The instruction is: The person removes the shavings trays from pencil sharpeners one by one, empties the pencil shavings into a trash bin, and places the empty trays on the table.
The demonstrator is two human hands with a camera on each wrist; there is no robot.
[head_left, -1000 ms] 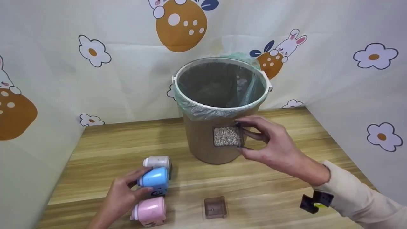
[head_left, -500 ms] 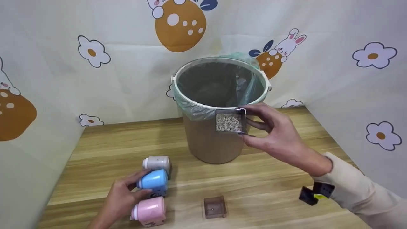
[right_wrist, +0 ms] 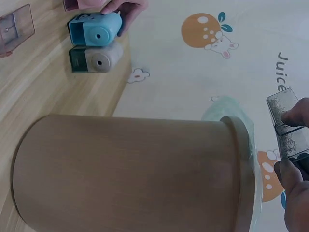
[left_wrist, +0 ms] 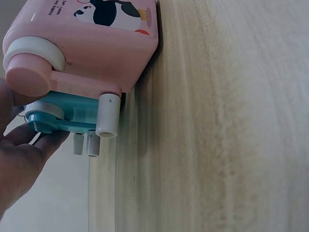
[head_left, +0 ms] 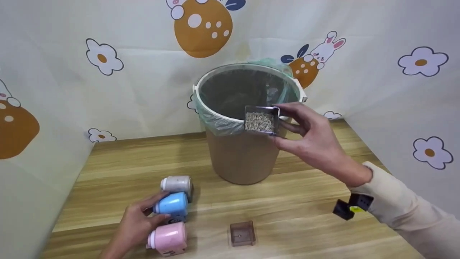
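Note:
Thumb and fingers of my right hand pinch a small clear shavings drawer by its sides. Greyish pencil shavings lie in it, and in the head view it overlaps the near rim of the brown trash bin. My left hand grips a blue pencil sharpener on the table, thumb on one side and fingers on the other. A pink sharpener sits nearer me, with a panda print visible in the left wrist view. A grey sharpener stands just beyond the blue one.
A thin greenish bag lines the bin and folds over its rim. On the wooden table, a brown see-through drawer rests right of the pink sharpener. Printed cloth hangs behind and at both sides.
My right hand has raised the drawer of shavings from in front of the bin's wall to the level of its rim. My left hand has barely shifted with the blue sharpener.

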